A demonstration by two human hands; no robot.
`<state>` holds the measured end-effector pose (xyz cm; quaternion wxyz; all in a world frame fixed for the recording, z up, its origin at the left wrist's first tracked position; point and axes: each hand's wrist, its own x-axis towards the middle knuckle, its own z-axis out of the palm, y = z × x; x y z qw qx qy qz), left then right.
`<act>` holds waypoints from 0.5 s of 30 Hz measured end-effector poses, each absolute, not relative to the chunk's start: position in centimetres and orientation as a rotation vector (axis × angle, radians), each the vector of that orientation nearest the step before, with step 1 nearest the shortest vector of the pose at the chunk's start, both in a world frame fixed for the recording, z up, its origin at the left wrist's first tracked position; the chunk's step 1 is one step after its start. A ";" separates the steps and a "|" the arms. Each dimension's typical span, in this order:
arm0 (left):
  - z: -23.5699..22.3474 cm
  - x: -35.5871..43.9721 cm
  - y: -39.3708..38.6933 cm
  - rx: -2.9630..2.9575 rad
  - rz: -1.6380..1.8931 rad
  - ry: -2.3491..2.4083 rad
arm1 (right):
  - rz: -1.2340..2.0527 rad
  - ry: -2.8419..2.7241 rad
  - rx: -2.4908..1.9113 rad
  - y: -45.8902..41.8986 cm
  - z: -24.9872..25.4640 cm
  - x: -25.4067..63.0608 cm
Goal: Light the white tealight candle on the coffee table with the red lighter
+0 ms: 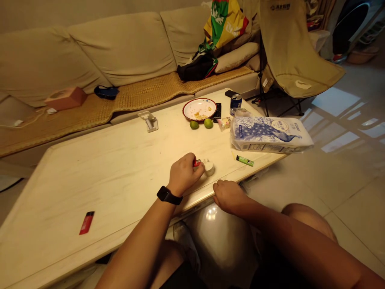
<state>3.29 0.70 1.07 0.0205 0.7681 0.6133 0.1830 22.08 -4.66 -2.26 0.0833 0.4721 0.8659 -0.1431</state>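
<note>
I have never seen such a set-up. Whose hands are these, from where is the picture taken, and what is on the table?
There is no machine, only a person working bare-handed. One camera, worn on the head, looks forward and down. The left hand, wearing a black watch, holds a small red object beside a white plug. The right hand is curled at the edge of the table; I cannot tell whether it holds anything. Farther back are a plate, two limes, a can and a large wrapped pack. A slim green item lies near the pack, a flat red item far to the left.
</note>
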 end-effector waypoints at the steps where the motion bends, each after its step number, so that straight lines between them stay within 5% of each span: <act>1: 1.1 3.1 0.6 2.377 0.568 1.906 | -0.425 2.580 1.412 -4.6 -2.2 22.0; 15: 1.3 5.5 0.9 2.451 0.370 1.908 | -0.370 2.582 1.410 -4.7 -2.1 22.1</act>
